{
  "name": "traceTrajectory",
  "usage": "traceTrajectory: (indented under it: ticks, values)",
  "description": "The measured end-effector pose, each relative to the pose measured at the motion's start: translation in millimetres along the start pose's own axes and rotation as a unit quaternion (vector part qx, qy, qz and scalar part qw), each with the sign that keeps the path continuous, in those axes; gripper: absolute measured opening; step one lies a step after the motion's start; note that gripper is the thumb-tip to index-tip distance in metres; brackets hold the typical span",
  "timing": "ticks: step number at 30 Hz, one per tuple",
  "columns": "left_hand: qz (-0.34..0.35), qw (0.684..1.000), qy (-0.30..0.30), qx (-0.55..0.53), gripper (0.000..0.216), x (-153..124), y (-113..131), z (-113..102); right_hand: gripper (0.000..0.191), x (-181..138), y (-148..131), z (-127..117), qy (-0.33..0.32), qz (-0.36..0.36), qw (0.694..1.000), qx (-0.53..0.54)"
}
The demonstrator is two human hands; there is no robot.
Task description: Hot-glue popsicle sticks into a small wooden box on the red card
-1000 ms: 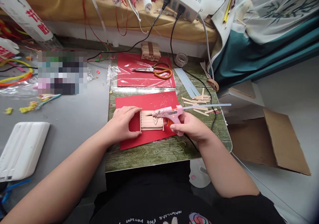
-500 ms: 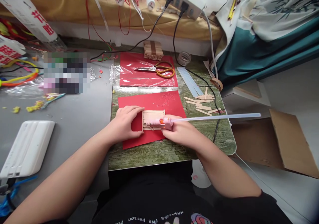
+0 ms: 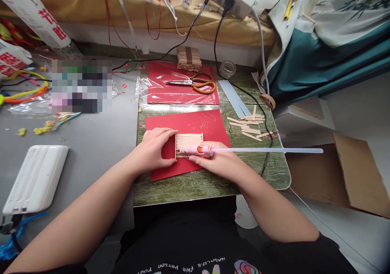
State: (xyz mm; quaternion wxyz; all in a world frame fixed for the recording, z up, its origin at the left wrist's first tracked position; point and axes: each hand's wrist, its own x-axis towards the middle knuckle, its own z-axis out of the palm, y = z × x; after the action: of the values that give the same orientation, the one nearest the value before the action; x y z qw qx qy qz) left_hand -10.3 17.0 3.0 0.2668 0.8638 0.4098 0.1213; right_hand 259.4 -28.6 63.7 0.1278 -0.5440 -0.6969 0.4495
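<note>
My right hand (image 3: 210, 158) is closed around a pink hot glue gun (image 3: 195, 150), and a long translucent glue stick (image 3: 268, 149) juts from its back end to the right. The gun's front lies over a small panel of wooden craft sticks (image 3: 189, 139), which has raised strips along its edges. With thumb and fingers, my left hand (image 3: 155, 148) grips the panel's left edge. Under the panel lies a red sheet of paper (image 3: 164, 121), with thin strands of glue at its upper right. The nozzle tip is too small to make out clearly.
Scissors (image 3: 201, 83) lie on wrapped red paper (image 3: 155, 95), behind them a bundle of craft sticks (image 3: 189, 59). Glue sticks (image 3: 233, 97) and loose craft sticks (image 3: 251, 124) are at right. A black cable (image 3: 256, 99) crosses the board. A white power bank (image 3: 36, 178) lies left.
The glue gun has shifted slightly along the panel, and its glue stick now lies more level. My left hand keeps its hold; the whole view has shifted a little.
</note>
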Motion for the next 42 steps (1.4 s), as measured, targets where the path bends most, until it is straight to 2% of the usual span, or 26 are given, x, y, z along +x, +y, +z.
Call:
traceTrajectory:
  ticks: [5, 12, 28, 34, 42]
  values:
    - [-0.001, 1.000, 0.000, 0.000, 0.084, 0.2, -1.0, 0.6, 0.023, 1.4, -0.8, 2.3, 0.008, 0.033, 0.999, -0.003]
    - [-0.001, 1.000, 0.000, -0.006, 0.084, 0.5, -2.1, 1.5, 0.031, 2.6, -0.3, 1.8, -0.008, 0.004, 1.000, -0.011]
    - [-0.002, 1.000, -0.003, -0.007, 0.085, 0.8, -0.9, 1.5, 0.021, 6.5, 1.8, 0.3, -0.021, 0.000, 0.997, -0.070]
    - [-0.005, 1.000, -0.002, -0.012, 0.086, 0.6, -1.2, 1.7, 0.021, 1.7, -1.1, 1.4, 0.003, 0.019, 0.998, -0.053]
    - [-0.009, 1.000, -0.005, -0.015, 0.085, 1.0, -1.2, 1.3, 0.023, -2.8, -6.2, -2.0, -0.013, 0.035, 0.996, -0.082]
